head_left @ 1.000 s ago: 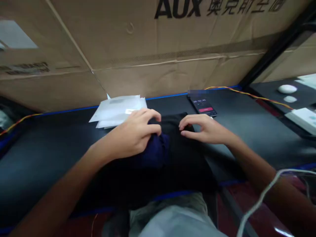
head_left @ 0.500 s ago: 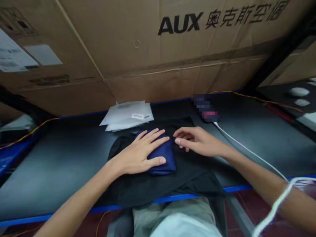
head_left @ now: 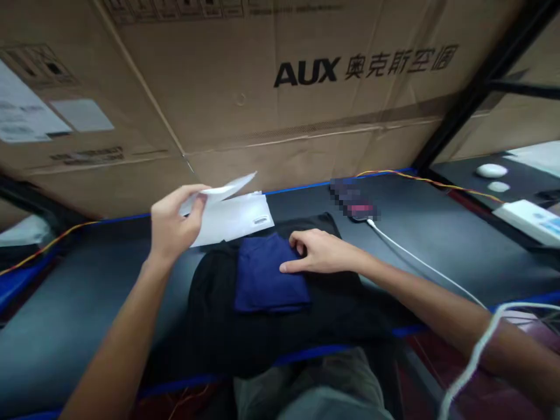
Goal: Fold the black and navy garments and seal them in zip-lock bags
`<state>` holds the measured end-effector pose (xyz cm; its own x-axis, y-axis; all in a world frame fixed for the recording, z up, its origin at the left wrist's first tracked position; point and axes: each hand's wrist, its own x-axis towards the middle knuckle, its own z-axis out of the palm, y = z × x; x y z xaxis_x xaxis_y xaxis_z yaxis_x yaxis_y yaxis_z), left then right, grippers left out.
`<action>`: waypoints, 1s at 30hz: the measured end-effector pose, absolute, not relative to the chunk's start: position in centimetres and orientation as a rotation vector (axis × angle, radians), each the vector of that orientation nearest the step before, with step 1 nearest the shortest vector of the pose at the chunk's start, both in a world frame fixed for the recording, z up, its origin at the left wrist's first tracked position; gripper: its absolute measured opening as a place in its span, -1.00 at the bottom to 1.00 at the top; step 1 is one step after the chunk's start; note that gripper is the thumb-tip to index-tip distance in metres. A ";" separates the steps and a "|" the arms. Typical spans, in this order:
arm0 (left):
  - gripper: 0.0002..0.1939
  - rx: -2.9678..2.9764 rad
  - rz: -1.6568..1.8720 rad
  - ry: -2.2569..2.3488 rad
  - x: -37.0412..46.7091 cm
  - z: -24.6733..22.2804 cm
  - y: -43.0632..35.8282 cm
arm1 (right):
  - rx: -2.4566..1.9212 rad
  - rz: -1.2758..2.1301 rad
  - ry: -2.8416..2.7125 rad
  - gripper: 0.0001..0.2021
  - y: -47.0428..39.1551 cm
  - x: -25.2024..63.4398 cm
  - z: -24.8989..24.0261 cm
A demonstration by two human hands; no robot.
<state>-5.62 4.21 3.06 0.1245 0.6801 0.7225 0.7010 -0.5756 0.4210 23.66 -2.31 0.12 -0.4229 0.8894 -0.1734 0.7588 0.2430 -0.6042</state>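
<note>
My left hand point(head_left: 178, 221) pinches a thin white sheet point(head_left: 231, 185) between thumb and fingers, its far end tilted up. Whether it is paper or a flat plastic bag I cannot tell. Below it lies a stack of similar white sheets point(head_left: 238, 219) with a small printed label. A folded navy blue cloth point(head_left: 269, 283) rests on a larger spread black cloth point(head_left: 214, 326) in front of me. At the blue cloth's upper right edge is my right hand point(head_left: 317, 252), thumb and curled fingers apart, touching the cloth without gripping it.
A big cardboard box point(head_left: 236, 128) stands along the back of the dark table point(head_left: 87, 309). To the right lies a blurred phone-like device point(head_left: 354, 198) with a white cable point(head_left: 420, 259). Farther right are white rounded objects point(head_left: 491, 170) and a white box point(head_left: 529, 219).
My left hand has left the blue cloth, moved up and left, and taken hold of a white sheet, lifting it. My right hand has come left onto the blue cloth's edge.
</note>
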 end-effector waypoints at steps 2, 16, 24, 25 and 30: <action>-0.83 -2.132 -1.999 -1.394 -6.1 4.5 3.7 | -1.484 1.034 -2.267 -0.41 -2.0 23.7 -0.2; -0.67 -2.496 -0.992 -1.761 -4.6 1.8 2.1 | -1.548 0.992 -2.156 -0.42 -2.6 22.1 -0.6; -0.86 -3.148 -0.467 -1.707 -2.3 1.9 0.3 | -1.390 1.062 -2.206 -0.76 -2.3 21.5 -0.6; -0.86 -3.156 -0.475 -1.728 -2.4 1.8 0.3 | -1.367 1.078 -2.207 -0.79 -2.3 21.5 -0.6; -0.84 -3.107 -0.712 -1.741 -2.8 1.9 0.5 | -1.191 1.099 -2.107 -0.83 -2.3 21.9 -0.7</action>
<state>-2.85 0.46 1.92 0.4951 0.8642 0.0899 0.6797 -0.4497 0.5795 21.92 -2.33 -0.71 -0.5069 0.8618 0.0194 0.4774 0.2995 -0.8261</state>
